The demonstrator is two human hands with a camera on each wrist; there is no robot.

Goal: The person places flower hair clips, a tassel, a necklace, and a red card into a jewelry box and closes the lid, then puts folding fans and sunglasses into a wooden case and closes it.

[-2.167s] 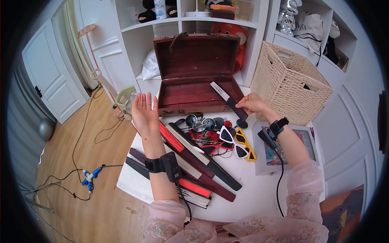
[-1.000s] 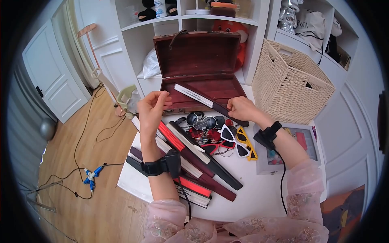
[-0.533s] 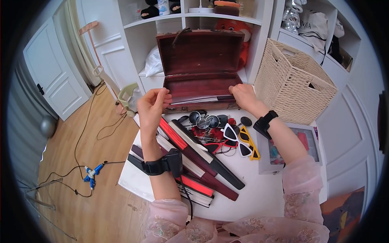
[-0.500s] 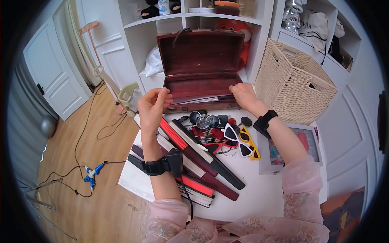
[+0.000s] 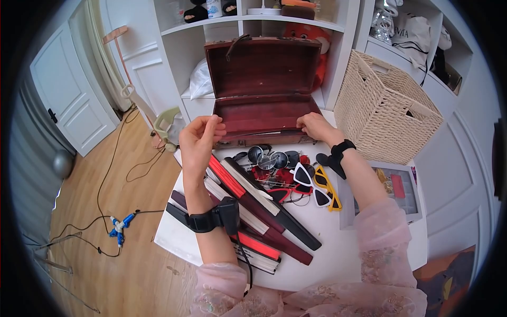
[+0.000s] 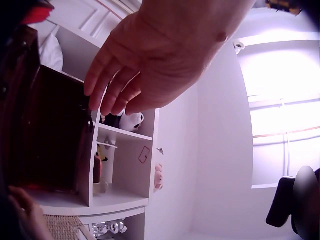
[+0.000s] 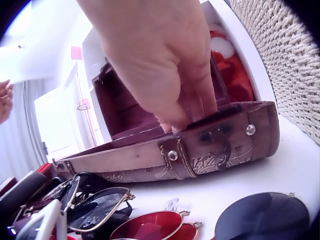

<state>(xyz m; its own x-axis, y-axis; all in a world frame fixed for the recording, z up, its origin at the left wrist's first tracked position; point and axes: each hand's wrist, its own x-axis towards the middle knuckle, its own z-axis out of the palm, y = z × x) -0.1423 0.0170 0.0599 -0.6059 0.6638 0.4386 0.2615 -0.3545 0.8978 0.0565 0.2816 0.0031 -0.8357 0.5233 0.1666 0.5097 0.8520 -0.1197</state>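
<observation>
Well, white shelving (image 5: 346, 31) is standing along the back of the room, and before it a white worktop (image 5: 335, 256) is carrying most of what I'm watching. At its far side a dark red suitcase (image 5: 261, 68) is lying open, its lid standing upright. Just to the right a woven basket (image 5: 385, 111) is rising tall, and a grey compartment box (image 5: 347, 208) is sitting nearer me, partly under the person's right forearm. Several folded fans (image 5: 290, 224), red, black and maroon, are sprawling side by side across the left of the worktop. One more folded fan (image 5: 271, 133) is lying inside the suitcase along its front wall, only a slim pale strip of it showing. The right hand (image 5: 319, 128) is reaching over that wall near its right end, the fingers dipping inside; whether they're gripping the fan, I can't tell. The left hand (image 5: 199, 142) is hanging in the air by the suitcase's left end, its fingers loosely curving and holding nothing. Smallest of all, sunglasses are crowding together in front of the suitcase: a round dark pair (image 5: 281, 160), a white pair (image 5: 312, 186) and, just beside that, a yellow pair (image 5: 328, 186).
</observation>
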